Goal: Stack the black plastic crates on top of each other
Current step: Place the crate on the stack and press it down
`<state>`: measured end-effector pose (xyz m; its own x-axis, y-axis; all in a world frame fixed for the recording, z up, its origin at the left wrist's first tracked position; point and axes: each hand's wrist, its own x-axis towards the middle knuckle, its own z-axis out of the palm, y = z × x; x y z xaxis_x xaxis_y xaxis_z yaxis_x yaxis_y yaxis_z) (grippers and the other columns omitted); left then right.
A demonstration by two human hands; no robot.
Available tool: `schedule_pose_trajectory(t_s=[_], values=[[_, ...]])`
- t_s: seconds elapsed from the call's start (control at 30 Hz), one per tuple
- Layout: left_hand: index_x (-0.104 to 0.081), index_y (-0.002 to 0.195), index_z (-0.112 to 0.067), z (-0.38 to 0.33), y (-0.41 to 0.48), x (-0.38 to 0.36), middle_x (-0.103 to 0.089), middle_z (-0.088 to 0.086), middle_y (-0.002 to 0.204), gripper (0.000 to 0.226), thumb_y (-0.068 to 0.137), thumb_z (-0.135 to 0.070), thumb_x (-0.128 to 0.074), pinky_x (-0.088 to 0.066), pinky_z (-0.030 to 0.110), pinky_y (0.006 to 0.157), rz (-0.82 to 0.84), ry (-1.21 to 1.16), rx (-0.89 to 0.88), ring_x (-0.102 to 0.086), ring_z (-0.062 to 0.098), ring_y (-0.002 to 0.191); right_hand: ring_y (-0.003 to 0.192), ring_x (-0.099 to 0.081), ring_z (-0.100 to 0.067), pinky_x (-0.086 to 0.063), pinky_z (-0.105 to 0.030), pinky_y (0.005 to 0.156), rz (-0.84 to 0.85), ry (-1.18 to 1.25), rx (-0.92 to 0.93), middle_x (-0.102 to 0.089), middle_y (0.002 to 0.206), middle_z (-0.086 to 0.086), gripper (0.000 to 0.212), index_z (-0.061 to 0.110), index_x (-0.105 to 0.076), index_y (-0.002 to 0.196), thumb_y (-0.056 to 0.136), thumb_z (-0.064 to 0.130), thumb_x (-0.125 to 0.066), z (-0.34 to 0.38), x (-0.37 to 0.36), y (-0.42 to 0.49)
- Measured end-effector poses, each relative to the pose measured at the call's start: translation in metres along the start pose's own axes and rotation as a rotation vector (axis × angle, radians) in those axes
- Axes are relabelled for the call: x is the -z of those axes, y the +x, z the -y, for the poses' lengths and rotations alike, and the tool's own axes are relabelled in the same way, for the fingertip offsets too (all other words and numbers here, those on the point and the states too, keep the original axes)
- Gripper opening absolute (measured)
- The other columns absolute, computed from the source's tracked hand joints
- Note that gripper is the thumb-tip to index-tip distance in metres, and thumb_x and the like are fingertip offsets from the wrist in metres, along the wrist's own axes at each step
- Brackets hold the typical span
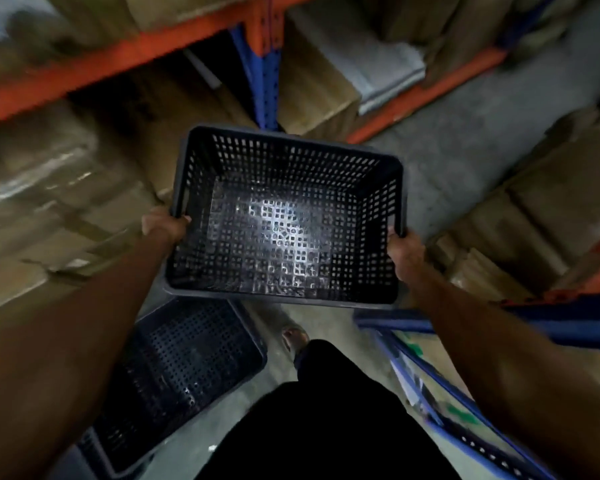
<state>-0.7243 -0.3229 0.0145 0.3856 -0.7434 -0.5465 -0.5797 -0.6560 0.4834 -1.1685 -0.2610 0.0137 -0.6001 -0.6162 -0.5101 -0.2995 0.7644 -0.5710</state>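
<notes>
Now, held crate (284,216): black, perforated, open side up, nothing inside, lifted clear of the floor between both hands, slightly skewed in the view.
Left hand (163,225): closed over the crate's left rim near the corner closest to the person, fingertips curled inside the wall.
Right hand (404,249): closed on the right rim near its closest corner, fingers wrapped around the edge.
Second crate (184,372): same black perforated kind, on the floor below and to the left of the held one, partly covered by it and by the left forearm.
Floor (440,174): grey concrete aisle.
Surroundings: orange and blue rack (262,53) with blurred cardboard boxes (312,81) on both sides.
Person: dark trousers and one foot (293,337) visible below the held crate.
</notes>
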Motion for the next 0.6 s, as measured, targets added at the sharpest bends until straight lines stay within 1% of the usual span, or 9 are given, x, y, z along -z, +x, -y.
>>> schedule_pose_trajectory(t_s=[0.07,0.1,0.17,0.2,0.27,0.33,0.4,0.5,0.6], values=[[-0.059,0.133,-0.006,0.034,-0.026,0.036,-0.061,0.021,0.131,0.052,0.088,-0.033,-0.065,-0.047,0.042,0.104,-0.092,0.036,-0.002,-0.058,0.037,0.121,0.108,-0.06,-0.033,-0.049,-0.041,0.097,0.057,0.019,0.087,-0.064,0.124,-0.015,0.054,0.011,-0.06,0.129,0.095,0.051,-0.047,0.013,-0.004,-0.031],[-0.061,0.131,-0.008,0.05,-0.038,0.052,-0.063,0.021,0.129,0.05,0.087,-0.032,-0.066,-0.047,0.042,0.103,-0.1,0.019,0.011,-0.06,0.036,0.119,0.107,-0.061,-0.034,-0.05,-0.042,0.097,0.071,0.012,0.126,-0.065,0.12,-0.015,0.054,0.011,-0.061,0.127,0.094,0.052,-0.048,0.02,-0.007,-0.043],[-0.061,0.13,-0.009,0.086,-0.061,0.081,-0.062,0.02,0.13,0.049,0.087,-0.03,-0.067,-0.046,0.043,0.105,-0.107,-0.034,0.044,-0.059,0.035,0.12,0.105,-0.063,-0.034,-0.052,-0.04,0.092,0.069,-0.011,0.2,-0.068,0.114,-0.014,0.048,0.011,-0.064,0.123,0.094,0.047,-0.052,0.035,-0.017,-0.069],[-0.06,0.131,-0.009,0.103,-0.073,0.092,-0.061,0.019,0.131,0.048,0.088,-0.03,-0.067,-0.045,0.043,0.106,-0.11,-0.04,0.056,-0.058,0.035,0.121,0.103,-0.064,-0.033,-0.053,-0.037,0.086,0.068,-0.023,0.222,-0.069,0.111,-0.014,0.045,0.011,-0.065,0.122,0.094,0.043,-0.054,0.041,-0.022,-0.08],[-0.061,0.13,-0.007,0.145,-0.099,0.112,-0.061,0.018,0.132,0.048,0.087,-0.028,-0.068,-0.044,0.042,0.107,-0.151,-0.074,0.087,-0.058,0.035,0.121,0.102,-0.066,-0.033,-0.053,-0.035,0.08,0.105,-0.047,0.281,-0.069,0.111,-0.016,0.043,0.008,-0.065,0.122,0.094,0.039,-0.056,0.052,-0.039,-0.105],[-0.061,0.128,-0.004,0.188,-0.129,0.128,-0.062,0.02,0.129,0.047,0.086,-0.023,-0.069,-0.047,0.042,0.104,-0.21,-0.154,0.106,-0.06,0.035,0.118,0.109,-0.064,-0.036,-0.054,-0.042,0.09,0.162,-0.089,0.332,-0.067,0.117,-0.02,0.049,0.004,-0.064,0.123,0.094,0.042,-0.055,0.055,-0.058,-0.135],[-0.062,0.128,-0.005,0.229,-0.154,0.138,-0.065,0.02,0.125,0.048,0.085,-0.025,-0.071,-0.049,0.043,0.102,-0.251,-0.162,0.162,-0.062,0.034,0.116,0.114,-0.061,-0.038,-0.051,-0.047,0.097,0.201,-0.113,0.372,-0.066,0.12,-0.021,0.05,0.003,-0.063,0.123,0.094,0.043,-0.054,0.053,-0.078,-0.16],[-0.061,0.129,-0.005,0.294,-0.194,0.144,-0.064,0.019,0.128,0.05,0.085,-0.027,-0.07,-0.048,0.044,0.102,-0.265,-0.166,0.254,-0.061,0.034,0.118,0.114,-0.06,-0.04,-0.051,-0.047,0.095,0.253,-0.18,0.434,-0.066,0.12,-0.022,0.049,0.002,-0.064,0.121,0.095,0.041,-0.053,0.035,-0.11,-0.2],[-0.055,0.134,-0.002,0.35,-0.23,0.137,-0.06,0.021,0.133,0.061,0.084,-0.034,-0.071,-0.047,0.041,0.103,-0.308,-0.158,0.404,-0.058,0.036,0.122,0.109,-0.062,-0.04,-0.052,-0.047,0.091,0.336,-0.256,0.445,-0.067,0.116,-0.021,0.047,0.004,-0.066,0.118,0.097,0.043,-0.049,0.009,-0.139,-0.232]])
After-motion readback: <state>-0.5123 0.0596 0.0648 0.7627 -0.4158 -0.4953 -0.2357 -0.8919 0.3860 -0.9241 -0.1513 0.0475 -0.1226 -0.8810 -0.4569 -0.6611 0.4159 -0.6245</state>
